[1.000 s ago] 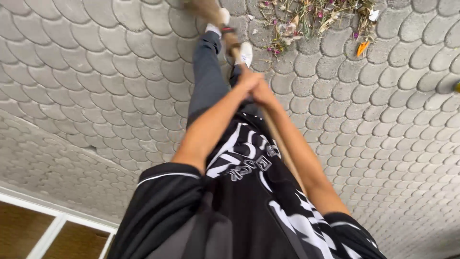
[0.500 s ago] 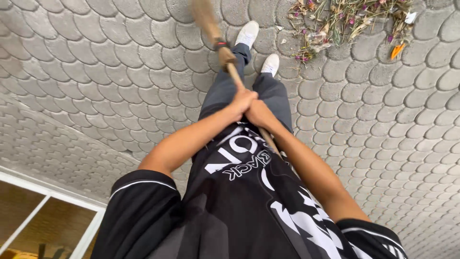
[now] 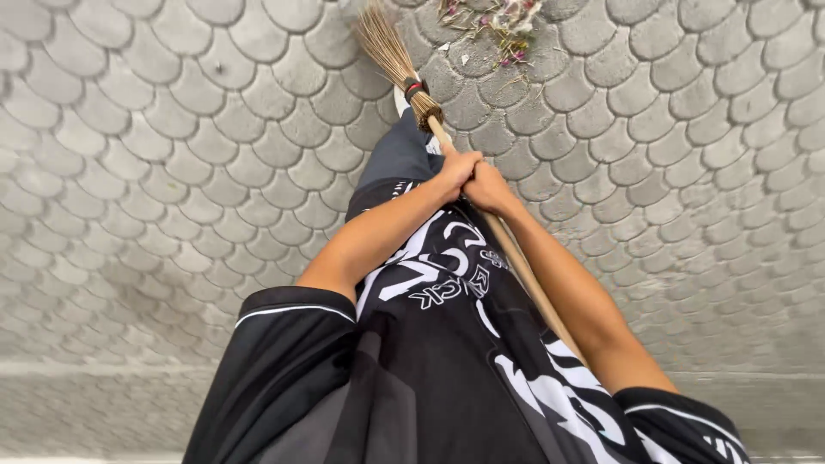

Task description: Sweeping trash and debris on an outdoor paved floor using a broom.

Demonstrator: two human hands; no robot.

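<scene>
broom handle (image 3: pixel 524 266): lower length hidden between right forearm and shirt, end not seen
broom bristles (image 3: pixel 387 47): tips cut by top edge
debris pile (image 3: pixel 498 21): cropped at top, bits too small to tell
shoe (image 3: pixel 400 99): mostly hidden behind broom

Both hands close on a smooth, pale wooden broom handle (image 3: pixel 507 249), matt and lightly worn. Beyond the left hand (image 3: pixel 455 172) and right hand (image 3: pixel 490 187), the broom head (image 3: pixel 387 47) is a bundle of dry, stiff straw-like fibres, bound with dark and red cord. Under them lies rough, matt grey stone paving (image 3: pixel 172 172). Past the bristles sit dry, brittle plant scraps (image 3: pixel 494 21). The shirt (image 3: pixel 447 361) is smooth black cloth with a slight sheen.
</scene>
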